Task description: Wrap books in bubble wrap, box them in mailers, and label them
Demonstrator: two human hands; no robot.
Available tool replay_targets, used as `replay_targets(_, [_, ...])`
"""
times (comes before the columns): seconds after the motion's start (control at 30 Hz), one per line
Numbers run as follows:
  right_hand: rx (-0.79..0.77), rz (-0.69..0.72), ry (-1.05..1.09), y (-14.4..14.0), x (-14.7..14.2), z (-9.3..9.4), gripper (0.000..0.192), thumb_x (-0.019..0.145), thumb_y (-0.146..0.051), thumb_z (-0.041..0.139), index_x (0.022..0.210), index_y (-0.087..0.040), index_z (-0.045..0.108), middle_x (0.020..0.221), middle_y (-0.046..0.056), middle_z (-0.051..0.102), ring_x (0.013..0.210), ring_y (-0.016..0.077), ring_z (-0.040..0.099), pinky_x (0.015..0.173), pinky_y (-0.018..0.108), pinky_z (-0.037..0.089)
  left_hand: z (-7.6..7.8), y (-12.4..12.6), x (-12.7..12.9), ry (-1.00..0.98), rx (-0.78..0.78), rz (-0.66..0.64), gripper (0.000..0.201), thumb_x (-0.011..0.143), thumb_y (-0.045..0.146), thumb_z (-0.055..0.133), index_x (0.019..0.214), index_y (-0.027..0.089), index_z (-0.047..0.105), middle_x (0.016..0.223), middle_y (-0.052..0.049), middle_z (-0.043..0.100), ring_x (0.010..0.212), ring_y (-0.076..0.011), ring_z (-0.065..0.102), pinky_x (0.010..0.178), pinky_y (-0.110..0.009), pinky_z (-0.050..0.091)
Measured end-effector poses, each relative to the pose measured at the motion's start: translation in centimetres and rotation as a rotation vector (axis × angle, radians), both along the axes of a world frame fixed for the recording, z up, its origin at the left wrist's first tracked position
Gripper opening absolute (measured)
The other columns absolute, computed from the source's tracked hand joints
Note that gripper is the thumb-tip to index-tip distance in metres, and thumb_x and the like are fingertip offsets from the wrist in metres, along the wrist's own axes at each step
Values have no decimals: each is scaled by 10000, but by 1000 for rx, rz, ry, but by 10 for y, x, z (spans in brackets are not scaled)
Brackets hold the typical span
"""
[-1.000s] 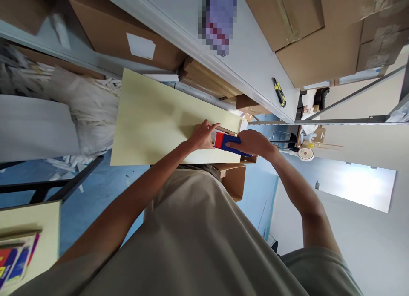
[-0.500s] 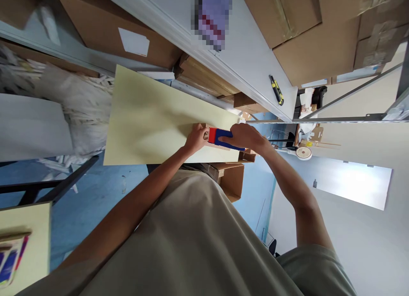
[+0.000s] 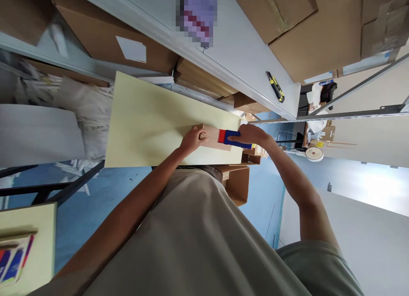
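A small brown cardboard box [image 3: 213, 135] lies on the pale yellow tabletop [image 3: 140, 117]. At its left end, the curled fingers of my left hand [image 3: 192, 139] grip it. My right hand [image 3: 251, 134] is closed over a blue tool with a red end [image 3: 232, 137], which lies along the right part of the box top. The red end points toward my left hand. My palm and fingers cover part of the tool, so its exact kind cannot be made out.
Beyond the table runs a white shelf [image 3: 236, 44] with a yellow-black utility knife [image 3: 275, 87] and large cardboard boxes [image 3: 316, 40]. An open carton [image 3: 238, 185] stands below the near table edge. Another yellow table [image 3: 41, 245] is at lower left.
My right hand has drawn the blue and red tool to the right, away from my left hand, baring more of the box top. My left hand still grips the box end.
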State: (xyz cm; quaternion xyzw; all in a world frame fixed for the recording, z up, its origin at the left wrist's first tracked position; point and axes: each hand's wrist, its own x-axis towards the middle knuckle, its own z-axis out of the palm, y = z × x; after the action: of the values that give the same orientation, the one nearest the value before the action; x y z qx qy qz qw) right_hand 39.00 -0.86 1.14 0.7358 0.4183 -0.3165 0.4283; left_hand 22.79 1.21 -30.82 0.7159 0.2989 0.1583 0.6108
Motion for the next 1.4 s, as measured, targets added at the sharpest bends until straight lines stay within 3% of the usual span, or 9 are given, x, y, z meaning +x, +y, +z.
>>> replay_targets(0.3, [48,-188,281,-50,76,-60,782,1045,-864,640,972,-110,836,985,198,876,778,239,805,737,322,558,-1,13,-6,27,-14,-65,466,797,398,1008,1211,246,859,1009,-39,645,893,-230,641,943,-382,577])
replay_targets(0.4, [66,-252,376,-62,90,-86,759,1018,-864,682,995,-124,847,926,164,879,726,225,794,724,319,572,4,16,-8,85,-21,-56,522,757,482,1036,1199,257,874,981,-31,643,879,-225,642,913,-376,577])
replay_targets(0.5, [105,-196,367,-71,99,-114,715,1034,-806,716,1133,-110,847,1007,190,890,855,267,839,760,316,578,9,18,-11,129,-60,-45,543,739,563,1032,1162,253,893,956,-34,655,844,-216,649,886,-376,583])
replay_targets(0.6, [164,-113,342,-75,103,-130,657,1078,-710,709,1303,-102,818,1179,241,876,1054,332,853,839,345,589,14,11,-13,129,-118,25,497,842,640,926,1144,246,898,986,-65,706,860,-215,683,892,-373,597])
replay_targets(0.7, [190,-119,383,-76,104,-133,643,1096,-667,694,1396,-107,791,1209,250,864,1113,360,847,897,384,601,18,-6,-10,121,-174,224,487,875,629,865,1149,226,878,1080,-97,771,938,-218,727,929,-368,608])
replay_targets(0.87, [229,-106,445,-74,103,-134,640,1094,-640,700,1439,-107,779,1278,264,847,1220,403,821,952,429,614,23,-29,1,225,-272,619,550,750,523,963,1162,202,791,1113,-102,829,1000,-224,778,945,-363,624])
replay_targets(1.07, [237,-109,504,-84,124,-134,624,1086,-633,719,1413,-107,800,1213,261,859,1165,417,828,919,444,625,24,-30,4,339,-243,732,465,694,486,973,1005,180,813,1049,-111,854,965,-246,797,872,-361,633])
replay_targets(1.23, [150,-161,527,-129,183,-110,666,1059,-768,690,1075,-131,883,867,186,839,908,353,830,822,418,604,26,-32,7,346,-249,800,401,673,400,969,979,176,838,998,-87,858,929,-229,796,876,-354,643])
replay_targets(1.4, [113,-222,504,-167,228,-100,782,1026,-876,649,910,-130,853,795,177,807,814,324,801,786,406,580,29,-35,17,389,-231,827,352,689,343,973,965,169,843,973,-73,858,933,-231,812,857,-345,668])
